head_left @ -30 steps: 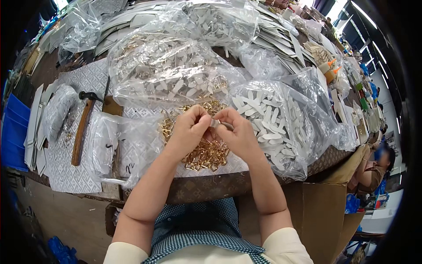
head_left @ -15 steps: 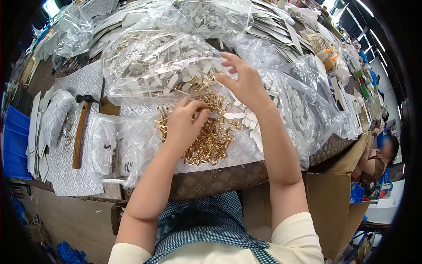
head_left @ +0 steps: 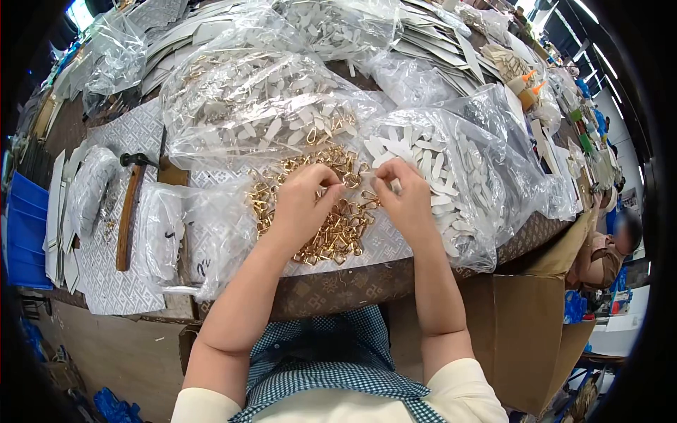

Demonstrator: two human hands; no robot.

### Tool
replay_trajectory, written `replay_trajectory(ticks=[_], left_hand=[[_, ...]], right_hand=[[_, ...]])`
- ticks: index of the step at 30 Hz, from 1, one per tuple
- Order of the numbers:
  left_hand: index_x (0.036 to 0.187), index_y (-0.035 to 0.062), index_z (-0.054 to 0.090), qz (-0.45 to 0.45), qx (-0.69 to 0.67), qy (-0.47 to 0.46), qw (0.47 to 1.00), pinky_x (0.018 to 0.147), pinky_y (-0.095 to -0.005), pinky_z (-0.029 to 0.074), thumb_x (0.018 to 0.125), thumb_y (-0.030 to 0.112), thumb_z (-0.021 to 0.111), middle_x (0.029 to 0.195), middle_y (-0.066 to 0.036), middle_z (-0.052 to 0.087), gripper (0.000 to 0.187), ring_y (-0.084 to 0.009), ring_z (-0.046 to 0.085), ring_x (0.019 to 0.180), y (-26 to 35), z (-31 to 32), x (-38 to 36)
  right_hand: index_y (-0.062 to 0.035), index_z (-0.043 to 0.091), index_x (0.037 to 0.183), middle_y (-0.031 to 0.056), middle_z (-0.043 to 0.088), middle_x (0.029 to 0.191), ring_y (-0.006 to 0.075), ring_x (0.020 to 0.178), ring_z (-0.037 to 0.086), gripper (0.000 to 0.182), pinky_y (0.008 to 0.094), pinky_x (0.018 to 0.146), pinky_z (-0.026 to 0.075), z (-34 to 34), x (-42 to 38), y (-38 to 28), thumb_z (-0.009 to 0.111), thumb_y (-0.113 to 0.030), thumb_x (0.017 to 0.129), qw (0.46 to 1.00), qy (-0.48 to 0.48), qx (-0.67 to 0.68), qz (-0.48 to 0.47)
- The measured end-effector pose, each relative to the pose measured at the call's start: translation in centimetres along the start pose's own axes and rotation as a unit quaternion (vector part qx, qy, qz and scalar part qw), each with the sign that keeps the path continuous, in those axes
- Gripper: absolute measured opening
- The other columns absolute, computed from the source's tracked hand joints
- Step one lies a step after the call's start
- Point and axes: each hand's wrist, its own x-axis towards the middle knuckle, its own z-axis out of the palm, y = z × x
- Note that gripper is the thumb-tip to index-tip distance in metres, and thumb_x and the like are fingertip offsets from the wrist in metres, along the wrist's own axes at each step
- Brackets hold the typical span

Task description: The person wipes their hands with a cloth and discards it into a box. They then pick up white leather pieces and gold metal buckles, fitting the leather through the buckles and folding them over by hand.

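Observation:
Gold metal clasps [head_left: 338,229] lie in a loose pile on the patterned sheet in front of me. Over the pile's left part is my left hand [head_left: 305,201], its thumb and forefinger pinched together on something too small to make out. My right hand [head_left: 405,197] is closed the same way at the pile's right edge, its fingertips facing the left ones across a small gap; what it pinches is hidden. White flat pieces [head_left: 441,169] lie beside it, partly under a clear plastic bag [head_left: 493,169]. Another clear bag [head_left: 240,106] of white and gold pieces lies behind the pile.
A hammer [head_left: 128,211] lies at the left, between plastic-wrapped bundles [head_left: 95,187]. A blue bin [head_left: 28,233] stands at the far left. Stacked flat sheets [head_left: 437,56] line the back. An open cardboard box [head_left: 525,317] is at the right, with a person [head_left: 606,254] beyond.
My right hand has come down and left from the big bag to the pile, and its spread fingers have closed. My left hand has shifted slightly right.

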Motion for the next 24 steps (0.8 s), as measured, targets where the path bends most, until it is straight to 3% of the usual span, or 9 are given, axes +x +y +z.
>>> replay_trajectory(ticks=[2,4,5,8,13,19,20,22,24], left_hand=[[0.096,0.0015,0.064,-0.108,-0.184,-0.021,0.977,0.072,-0.0292,0.051,0.089,0.008,0.068,0.086,-0.005,0.067,0.01,-0.015,0.065,0.08,0.8,-0.8,0.1],[0.101,-0.0006,0.063,-0.159,-0.357,-0.027,0.92,0.072,-0.0249,0.052,0.092,0.004,0.065,0.089,-0.003,0.066,0.01,-0.0105,0.064,0.08,0.9,-1.1,0.2],[0.107,-0.0015,0.063,-0.142,-0.355,-0.042,0.923,0.075,-0.0248,0.052,0.093,0.003,0.064,0.091,-0.004,0.066,0.015,-0.0115,0.064,0.081,0.7,-1.2,0.2],[0.112,0.0007,0.065,-0.118,-0.385,-0.072,0.912,0.074,-0.0204,0.049,0.092,0.003,0.066,0.094,0.0,0.066,0.02,-0.005,0.06,0.085,0.6,-1.0,0.1],[0.111,0.0006,0.066,-0.123,-0.36,-0.103,0.919,0.072,-0.0201,0.049,0.092,0.006,0.067,0.092,0.0,0.067,0.02,-0.0049,0.06,0.081,1.0,-0.4,-0.3],[0.103,0.002,0.071,-0.088,-0.206,-0.057,0.973,0.069,-0.0217,0.05,0.088,0.016,0.074,0.089,-0.003,0.07,0.021,-0.0071,0.063,0.077,1.1,-0.3,-0.3],[0.103,0.0014,0.071,-0.093,-0.206,-0.063,0.972,0.069,-0.0219,0.05,0.088,0.016,0.074,0.089,-0.003,0.07,0.021,-0.0074,0.063,0.077,0.9,-0.3,-0.2],[0.102,0.0003,0.07,-0.104,-0.208,-0.074,0.97,0.069,-0.0223,0.05,0.088,0.015,0.074,0.089,-0.004,0.07,0.021,-0.0078,0.063,0.078,0.6,-0.5,-0.1],[0.099,-0.0005,0.069,-0.165,-0.325,-0.087,0.927,0.069,-0.0223,0.05,0.088,0.014,0.074,0.087,-0.004,0.069,0.018,-0.008,0.062,0.077,0.6,-0.8,0.1]], right_hand=[[-0.0022,0.059,0.095,0.0051,0.065,0.083,0.0145,0.073,0.061,0.011,0.0281,0.065,0.05,0.5,-0.6,-1.2,0.065,-0.01,0.09,0.954,0.002,0.257,0.156],[-0.0019,0.057,0.1,0.0035,0.064,0.082,0.0094,0.067,0.059,0.01,0.0237,0.06,0.048,1.0,-1.0,-1.6,0.059,-0.01,0.096,0.916,-0.024,0.367,0.162],[-0.0018,0.056,0.102,0.0027,0.063,0.081,0.0069,0.065,0.058,0.01,0.0214,0.057,0.047,1.1,-1.0,-1.6,0.057,-0.011,0.098,0.892,-0.037,0.421,0.161],[-0.0022,0.056,0.106,0.0028,0.062,0.08,0.0059,0.062,0.055,0.01,0.021,0.058,0.048,0.8,-1.4,-1.2,0.053,-0.01,0.1,0.879,-0.097,0.433,0.175],[-0.0038,0.056,0.106,0.0008,0.059,0.079,0.0048,0.061,0.053,0.009,0.0215,0.056,0.048,0.9,-1.9,-1.7,0.053,-0.009,0.099,0.868,-0.105,0.443,0.195],[-0.0017,0.059,0.115,0.0004,0.06,0.079,0.0051,0.066,0.053,0.021,0.0207,0.061,0.045,1.6,-2.5,-2.4,0.053,-0.007,0.096,0.949,-0.04,0.297,0.102],[-0.0031,0.06,0.118,0.001,0.061,0.079,0.006,0.069,0.056,0.025,0.0223,0.064,0.046,1.4,-2.6,-2.2,0.054,-0.007,0.094,0.965,-0.052,0.241,0.092],[-0.0041,0.061,0.117,0.0017,0.063,0.081,0.0059,0.072,0.058,0.025,0.023,0.065,0.048,0.9,-2.5,-3.3,0.059,-0.008,0.092,0.957,-0.068,0.26,0.107],[-0.0041,0.063,0.115,0.0025,0.065,0.083,0.0059,0.073,0.059,0.026,0.0234,0.066,0.048,1.1,-2.5,-3.8,0.065,-0.011,0.089,0.961,-0.062,0.256,0.089]])
